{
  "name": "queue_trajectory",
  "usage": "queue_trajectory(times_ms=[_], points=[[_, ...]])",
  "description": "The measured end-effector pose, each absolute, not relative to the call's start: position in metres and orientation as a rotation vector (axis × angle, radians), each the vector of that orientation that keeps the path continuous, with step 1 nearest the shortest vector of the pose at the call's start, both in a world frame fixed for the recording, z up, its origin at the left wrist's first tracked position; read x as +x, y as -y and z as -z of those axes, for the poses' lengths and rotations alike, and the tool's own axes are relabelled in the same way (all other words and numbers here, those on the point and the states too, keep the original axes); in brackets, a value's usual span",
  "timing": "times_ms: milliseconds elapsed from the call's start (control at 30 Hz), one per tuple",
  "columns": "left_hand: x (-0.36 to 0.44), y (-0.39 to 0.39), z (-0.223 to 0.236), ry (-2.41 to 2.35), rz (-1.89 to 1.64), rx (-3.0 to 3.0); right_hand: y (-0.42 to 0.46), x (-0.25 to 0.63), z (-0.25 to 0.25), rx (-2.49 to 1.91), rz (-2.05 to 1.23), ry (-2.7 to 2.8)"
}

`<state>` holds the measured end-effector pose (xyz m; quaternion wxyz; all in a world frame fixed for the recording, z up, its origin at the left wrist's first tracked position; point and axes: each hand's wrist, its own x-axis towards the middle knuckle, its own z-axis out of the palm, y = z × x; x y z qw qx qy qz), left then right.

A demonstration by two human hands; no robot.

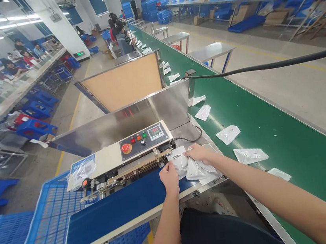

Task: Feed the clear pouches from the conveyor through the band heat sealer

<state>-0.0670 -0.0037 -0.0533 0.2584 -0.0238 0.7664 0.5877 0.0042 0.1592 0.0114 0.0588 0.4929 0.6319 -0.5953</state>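
A white plastic pouch (180,162) with a dark printed label is at the infeed end of the band sealer (116,155). Pinched at its left edge are the fingers of my left hand (169,176), over the blue conveyor belt (125,205). My right hand (201,154) is closed at the pouch's upper right side, its fingertips partly hidden. Below that hand lies a small pile of white pouches (197,170), overlapping on the sealer's near end. The pouches' contents cannot be made out.
A green conveyor (258,126) runs along the right with several white pouches on it. Blue crates (41,220) stand below the sealer at left. A metal partition (127,118) rises behind it. A black cable (263,66) crosses at right. Other people (123,38) sit farther up the line.
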Motion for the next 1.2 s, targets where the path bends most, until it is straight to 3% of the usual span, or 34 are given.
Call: queue_trajectory(times_ms=[133,300,467,667,833,967,1200], points=[[-0.083,0.031,0.052,-2.14,-1.614,-0.108,-0.147,0.003,-0.013,1.447,1.802,-1.967],[-0.068,0.069,0.027,-2.554,-1.76,0.142,-0.132,0.03,-0.027,1.328,1.946,-2.177],[-0.023,0.049,-0.002,-1.942,-1.545,0.705,-0.117,0.047,-0.048,1.257,2.053,-2.196],[-0.014,0.022,-0.001,-1.759,-1.702,0.405,-0.135,0.08,-0.046,1.327,2.145,-2.161],[-0.015,0.012,0.0,-1.888,-1.682,0.595,-0.133,0.097,-0.03,1.289,2.053,-2.218],[-0.023,-0.008,0.012,-2.137,-1.543,0.493,-0.151,0.091,-0.014,1.53,2.012,-2.185],[-0.04,-0.026,0.041,-2.07,-1.562,0.123,-0.183,0.052,0.0,1.651,1.913,-1.949]])
